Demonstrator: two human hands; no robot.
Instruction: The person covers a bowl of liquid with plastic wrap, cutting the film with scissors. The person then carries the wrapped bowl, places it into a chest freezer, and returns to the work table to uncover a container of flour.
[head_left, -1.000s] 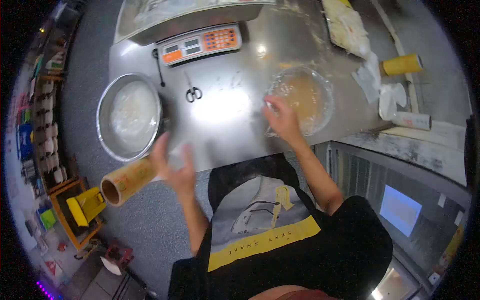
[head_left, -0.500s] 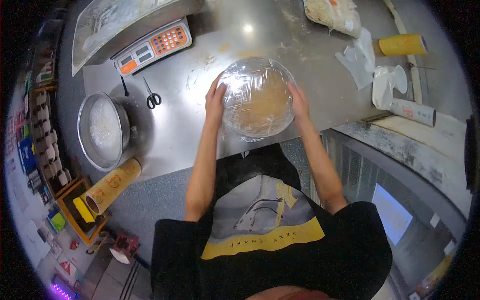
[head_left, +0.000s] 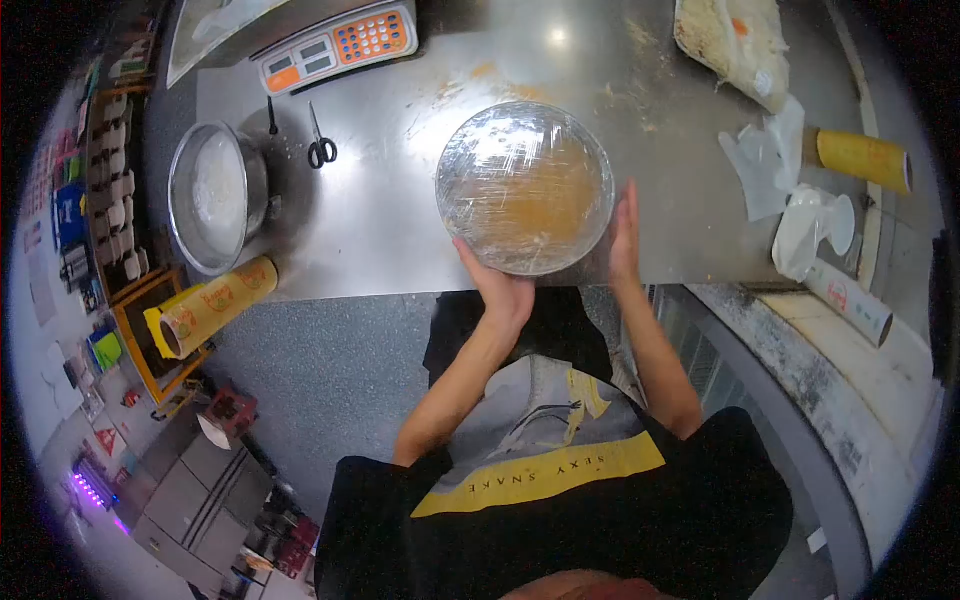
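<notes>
A round metal bowl (head_left: 525, 190), covered with clear wrinkled film over something tan, is in front of me at the steel table's near edge. My left hand (head_left: 500, 290) is at the bowl's lower left, thumb against the rim and the other fingers hidden beneath it. Beside the right rim is my right hand (head_left: 625, 235), upright on edge, its fingers stretched out and a narrow gap between it and the bowl.
On the left of the steel table (head_left: 370, 240) are scissors (head_left: 321, 150), a scale (head_left: 340, 45), a bowl of white contents (head_left: 217, 185) and a cardboard roll (head_left: 220, 305). At right lie plastic bags (head_left: 765, 165), a yellow roll (head_left: 862, 158) and a white roll (head_left: 848, 300).
My left hand has moved from the bowl's left side to its lower left edge. My right hand has let go of the right rim. The camera view has shifted.
</notes>
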